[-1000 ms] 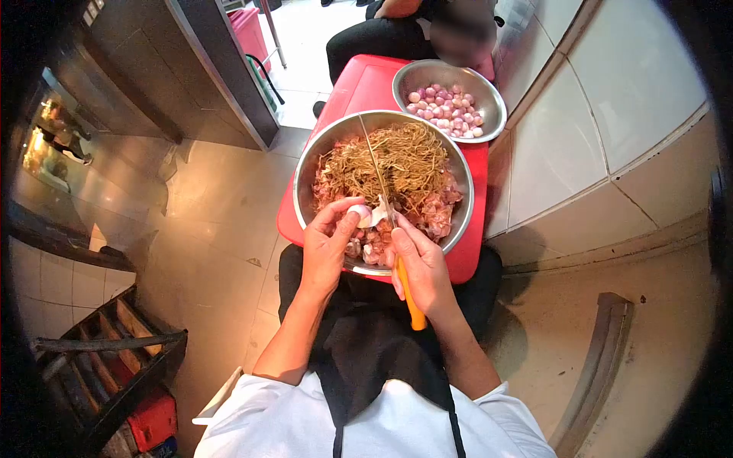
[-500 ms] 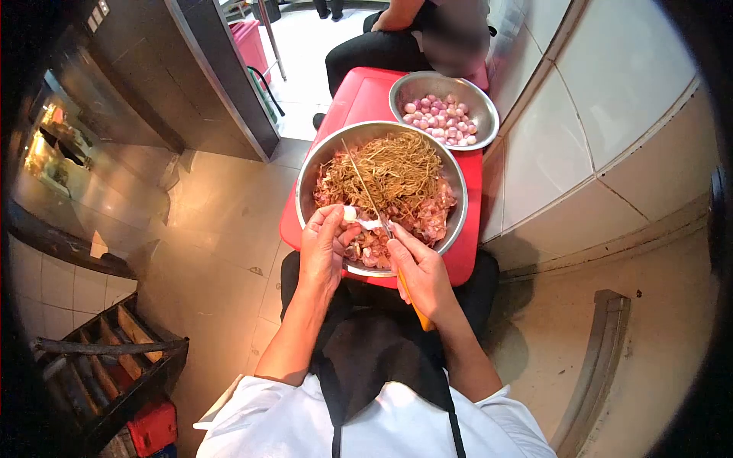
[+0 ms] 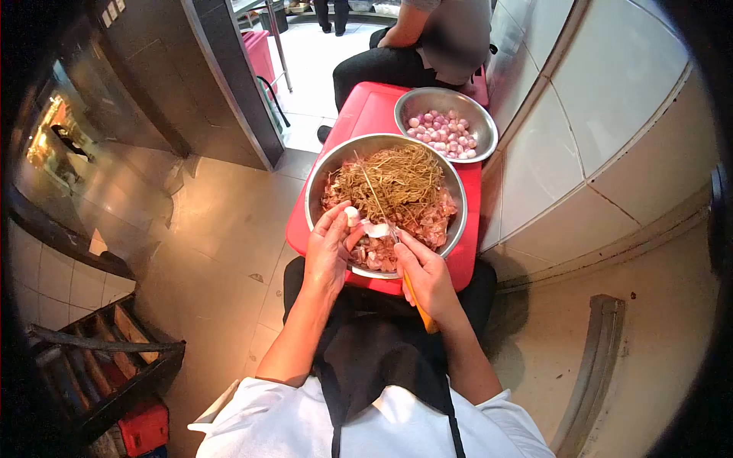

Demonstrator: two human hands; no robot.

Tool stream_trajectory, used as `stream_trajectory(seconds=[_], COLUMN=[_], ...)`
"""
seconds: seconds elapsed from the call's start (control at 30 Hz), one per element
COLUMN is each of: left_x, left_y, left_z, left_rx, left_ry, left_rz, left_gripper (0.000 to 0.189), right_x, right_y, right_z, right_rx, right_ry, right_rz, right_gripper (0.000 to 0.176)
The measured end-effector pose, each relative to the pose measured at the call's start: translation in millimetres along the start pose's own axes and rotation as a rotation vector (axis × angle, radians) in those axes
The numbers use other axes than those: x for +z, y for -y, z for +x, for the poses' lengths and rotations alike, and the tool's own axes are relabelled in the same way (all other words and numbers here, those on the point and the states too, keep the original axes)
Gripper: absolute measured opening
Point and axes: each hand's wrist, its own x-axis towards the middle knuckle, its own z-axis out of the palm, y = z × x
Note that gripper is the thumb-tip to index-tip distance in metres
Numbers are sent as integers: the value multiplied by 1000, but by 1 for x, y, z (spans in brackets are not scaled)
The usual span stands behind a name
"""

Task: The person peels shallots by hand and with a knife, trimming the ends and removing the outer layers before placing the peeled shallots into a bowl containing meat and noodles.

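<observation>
My left hand (image 3: 327, 250) pinches a small pale shallot (image 3: 352, 216) between thumb and fingers, over the near left part of a large metal bowl (image 3: 309, 204). In my right hand (image 3: 429, 279) is a knife with an orange handle (image 3: 419, 303). Its blade points up and left, partly hidden by my fingers and hard to separate from a white patch between the hands. The bowl holds a heap of brown, stringy roots (image 3: 405, 179) on pinkish skins (image 3: 437, 221). Behind it, a smaller metal bowl (image 3: 489, 128) contains many pink shallots (image 3: 443, 133).
Both bowls stand on a red plastic stool (image 3: 370, 103) before my knees. A tiled wall (image 3: 618, 114) runs close on the right. Another person (image 3: 389, 69) sits beyond the stool. A dark slatted rack (image 3: 107, 359) and a red box (image 3: 145, 427) are at lower left.
The whole view has shifted slightly, with the bowls now lower in the picture. My left hand still holds the shallot and my right hand the knife, both close to where they were over the bowl.
</observation>
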Motion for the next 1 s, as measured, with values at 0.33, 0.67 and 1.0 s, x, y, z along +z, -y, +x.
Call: stream_trajectory(seconds=[0.33, 0.67, 1.0], left_x=[-6, 0, 52], left_y=[-7, -8, -38], left_z=[-2, 2, 93], left_rx=[36, 87, 199], left_ry=[6, -8, 28], left_rz=[-41, -13, 490], left_gripper=[35, 29, 32], right_x=[-10, -20, -31], right_y=[-12, -8, -17], right_z=[3, 0, -9], right_rx=[-42, 0, 33], right_ry=[-9, -36, -97], right_rz=[27, -4, 439], right_gripper=[52, 46, 47])
